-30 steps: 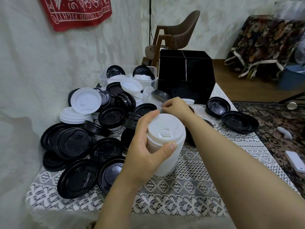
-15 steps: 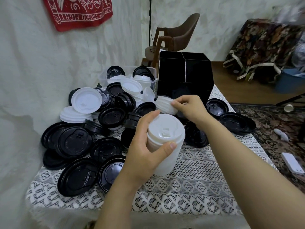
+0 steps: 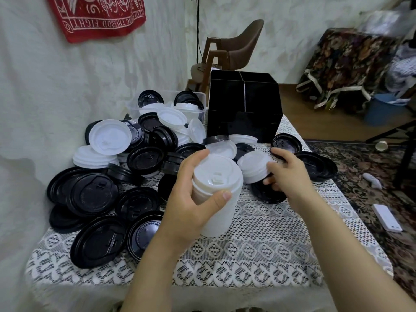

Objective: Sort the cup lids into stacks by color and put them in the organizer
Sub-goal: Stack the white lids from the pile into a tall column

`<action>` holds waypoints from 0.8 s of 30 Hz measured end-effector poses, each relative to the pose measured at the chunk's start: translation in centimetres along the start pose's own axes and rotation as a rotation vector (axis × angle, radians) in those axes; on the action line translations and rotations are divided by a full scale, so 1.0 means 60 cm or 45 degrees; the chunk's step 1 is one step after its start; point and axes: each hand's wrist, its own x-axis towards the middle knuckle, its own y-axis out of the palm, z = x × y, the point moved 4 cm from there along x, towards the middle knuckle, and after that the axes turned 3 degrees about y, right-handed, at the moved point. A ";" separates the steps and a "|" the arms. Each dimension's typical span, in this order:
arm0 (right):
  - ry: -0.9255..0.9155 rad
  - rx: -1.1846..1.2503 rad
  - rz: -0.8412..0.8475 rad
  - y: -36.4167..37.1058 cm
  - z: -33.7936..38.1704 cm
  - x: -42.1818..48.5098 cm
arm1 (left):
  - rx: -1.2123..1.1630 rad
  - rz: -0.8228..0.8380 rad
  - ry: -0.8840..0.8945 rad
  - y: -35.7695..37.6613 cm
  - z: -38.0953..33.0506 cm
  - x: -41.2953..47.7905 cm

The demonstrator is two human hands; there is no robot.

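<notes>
Looks like someone's living room at home: lace cloth (image 3: pixel 258 244) on the counter, patterned rug (image 3: pixel 369 176), brown chair (image 3: pixel 243 43), red wall banner (image 3: pixel 96 16).

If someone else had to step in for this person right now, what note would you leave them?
Left hand grips a tall stack of white lids.
Right hand holds one white lid beside the stack's top, not yet added.
Done: only that white stack; no lids visible in the organizer.
Left: loose white lids and black lids heaped on the table, then load the organizer.
</notes>
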 end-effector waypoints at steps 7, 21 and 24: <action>-0.363 -0.838 -0.272 -0.007 0.019 -0.008 | -0.015 -0.005 0.000 0.001 -0.001 0.001; -0.489 -1.139 -0.048 0.050 -0.004 -0.003 | 0.023 -0.001 0.019 0.000 -0.003 0.002; -0.467 -1.227 -0.069 0.049 -0.008 0.000 | 0.026 -0.006 0.021 -0.001 -0.003 0.002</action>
